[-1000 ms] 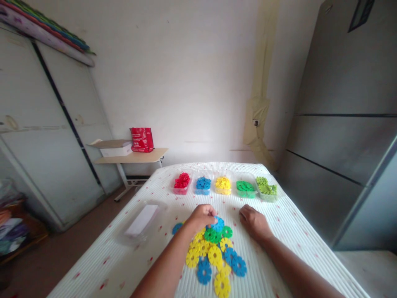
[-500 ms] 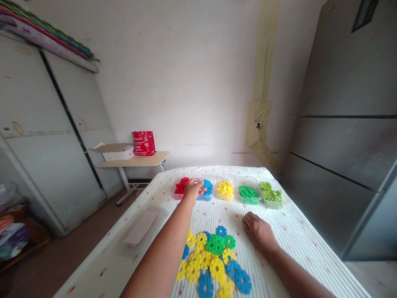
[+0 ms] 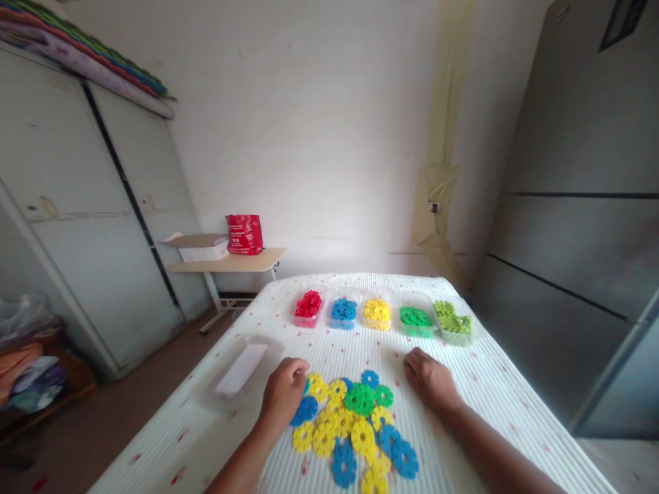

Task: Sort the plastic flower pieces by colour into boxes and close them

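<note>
My left hand (image 3: pixel 285 391) rests at the left edge of a loose pile of plastic snowflake discs, its fingers curled together; whatever they may hold is hidden. Close beside it are blue discs (image 3: pixel 305 410) and yellow discs (image 3: pixel 324 438). Green discs (image 3: pixel 359 398) lie stacked in the pile's middle. To the right of the pile, my right hand (image 3: pixel 430 379) lies on the table as a loose fist, its inside out of sight. Beyond both hands stand clear tubs of red discs (image 3: pixel 309 304), blue discs (image 3: pixel 343 309), yellow discs (image 3: pixel 377 311), green discs (image 3: pixel 416 318) and light green pieces (image 3: pixel 453 318).
A white quilted cloth with red specks covers the table (image 3: pixel 381 353). At its left lies a clear plastic lid or tray (image 3: pixel 272 348) with a pale rectangle (image 3: pixel 241 370). Behind are a small side table (image 3: pixel 241 261) with a red bag (image 3: pixel 245 234), and a grey fridge (image 3: pixel 571 274) on the right.
My left hand has come back from the blue tub to the left side of the disc pile. My right hand stays in place. The view has shifted slightly.
</note>
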The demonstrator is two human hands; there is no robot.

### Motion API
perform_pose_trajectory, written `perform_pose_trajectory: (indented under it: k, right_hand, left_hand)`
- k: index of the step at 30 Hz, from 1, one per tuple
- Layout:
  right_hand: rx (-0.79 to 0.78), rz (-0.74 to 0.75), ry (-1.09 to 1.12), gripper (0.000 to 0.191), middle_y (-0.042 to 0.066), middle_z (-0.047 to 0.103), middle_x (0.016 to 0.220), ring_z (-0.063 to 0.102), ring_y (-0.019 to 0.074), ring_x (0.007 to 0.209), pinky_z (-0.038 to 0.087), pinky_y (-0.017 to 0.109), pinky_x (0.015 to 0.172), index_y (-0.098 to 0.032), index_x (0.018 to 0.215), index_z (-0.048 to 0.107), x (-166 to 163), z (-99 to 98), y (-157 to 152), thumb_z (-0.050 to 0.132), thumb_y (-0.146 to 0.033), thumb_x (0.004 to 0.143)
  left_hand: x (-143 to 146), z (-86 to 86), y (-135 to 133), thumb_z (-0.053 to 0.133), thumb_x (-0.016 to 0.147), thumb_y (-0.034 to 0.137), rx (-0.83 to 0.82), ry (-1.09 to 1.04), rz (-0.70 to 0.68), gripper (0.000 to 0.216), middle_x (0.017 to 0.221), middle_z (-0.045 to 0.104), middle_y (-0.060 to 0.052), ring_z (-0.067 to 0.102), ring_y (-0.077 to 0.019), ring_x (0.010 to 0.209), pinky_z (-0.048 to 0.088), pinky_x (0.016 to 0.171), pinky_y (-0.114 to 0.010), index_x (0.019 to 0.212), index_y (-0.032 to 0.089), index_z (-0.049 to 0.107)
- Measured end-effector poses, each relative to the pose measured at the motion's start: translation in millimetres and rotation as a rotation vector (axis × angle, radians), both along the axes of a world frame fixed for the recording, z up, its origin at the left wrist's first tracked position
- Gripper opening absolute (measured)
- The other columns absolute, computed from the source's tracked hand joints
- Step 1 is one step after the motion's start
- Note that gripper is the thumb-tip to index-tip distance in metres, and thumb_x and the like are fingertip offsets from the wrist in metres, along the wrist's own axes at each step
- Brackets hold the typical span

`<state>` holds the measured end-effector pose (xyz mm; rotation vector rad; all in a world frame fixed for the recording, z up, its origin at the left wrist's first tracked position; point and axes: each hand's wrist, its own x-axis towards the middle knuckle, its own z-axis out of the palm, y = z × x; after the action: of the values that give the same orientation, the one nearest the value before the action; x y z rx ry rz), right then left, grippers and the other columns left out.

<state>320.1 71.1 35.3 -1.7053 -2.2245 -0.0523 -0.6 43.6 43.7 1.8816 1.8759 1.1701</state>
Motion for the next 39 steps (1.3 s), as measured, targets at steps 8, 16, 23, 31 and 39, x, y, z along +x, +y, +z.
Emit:
perform_pose_trajectory:
  k: [8,16,23,31,39]
  right_hand:
    - [-0.218,0.289,0.250,0.027,0.005,0.062,0.096,0.058,0.0143,0.082,0.040,0.022,0.071,-0.021,0.101,0.060,-45,17.6,7,0.047,-0.024,0.078]
    - [-0.291,0.188,0.032,0.017,0.002,0.061,0.081,0.054,0.0139,0.073,0.034,0.021,0.061,-0.018,0.081,0.059,-72,20.0,14,0.056,-0.019,0.064]
    - [-0.381,0.266,0.278,0.030,0.000,0.063,0.077,0.055,0.0098,0.066,0.037,0.017,0.057,-0.019,0.093,0.061,-96,36.4,17,0.055,-0.013,0.064]
    - [-0.428,0.347,0.019,0.033,0.003,0.067,0.089,0.059,0.0187,0.081,0.040,0.023,0.065,-0.022,0.088,0.068,-124,26.2,24,0.066,-0.024,0.054]
    - [-0.417,0.335,-0.025,0.029,0.002,0.066,0.086,0.057,0.0169,0.077,0.034,0.021,0.057,-0.021,0.083,0.066,-125,26.2,19,0.065,-0.023,0.054]
  left_hand:
    - [-16,-26.3,-15,0.042,0.068,0.022,0.051,-0.083,0.088,0.022,0.079,0.066,-0.004,0.061,-0.0175,0.077,0.048,0.072,-0.029,0.075,0.019,0.063]
    - [-14,-25.7,-15,0.040,0.069,0.018,0.061,-0.068,0.079,0.022,0.079,0.064,-0.004,0.059,-0.0163,0.078,0.047,0.074,-0.028,0.072,0.019,0.062]
    - [-14,-26.2,-15,0.040,0.070,0.015,0.069,-0.081,0.081,0.022,0.078,0.063,-0.003,0.059,-0.0156,0.077,0.046,0.073,-0.027,0.072,0.018,0.062]
    - [-13,-25.1,-16,0.041,0.071,0.016,0.043,-0.093,0.076,0.020,0.078,0.062,-0.003,0.058,-0.0156,0.078,0.045,0.076,-0.028,0.071,0.018,0.061]
    - [-13,-22.9,-18,0.042,0.069,0.013,0.063,-0.139,0.065,0.020,0.076,0.062,-0.003,0.058,-0.0153,0.076,0.045,0.074,-0.027,0.069,0.018,0.062]
